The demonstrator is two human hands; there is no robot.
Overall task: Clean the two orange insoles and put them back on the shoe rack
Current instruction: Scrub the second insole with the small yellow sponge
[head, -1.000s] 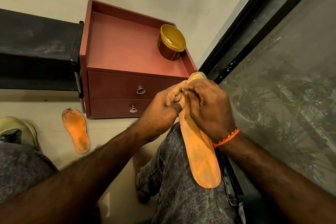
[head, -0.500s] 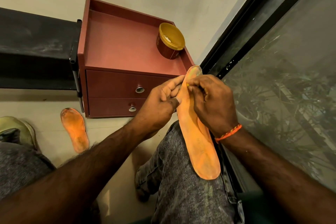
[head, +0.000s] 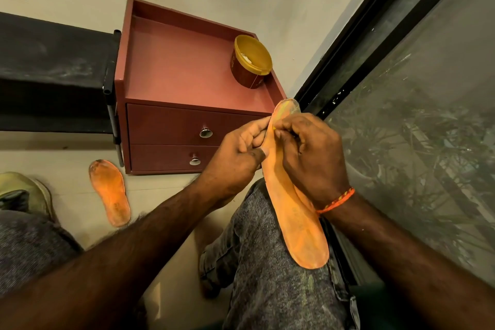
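Cabinet: red, beside the black rack; carries a tub within reach.
Insole: propped along the knee; left hand pinches its edge as brace, right hand curled, apparently picking near the toe. Now higher in frame than before.
Second insole: on floor, awaiting cleaning.

One orange insole lies lengthwise along the person's right knee, its rounded heel end nearest the camera, its worn, yellowish toe end raised. Its surface is smudged. The second orange insole lies flat on the floor well left of that knee, dirtier, with a dark, grimy toe end.
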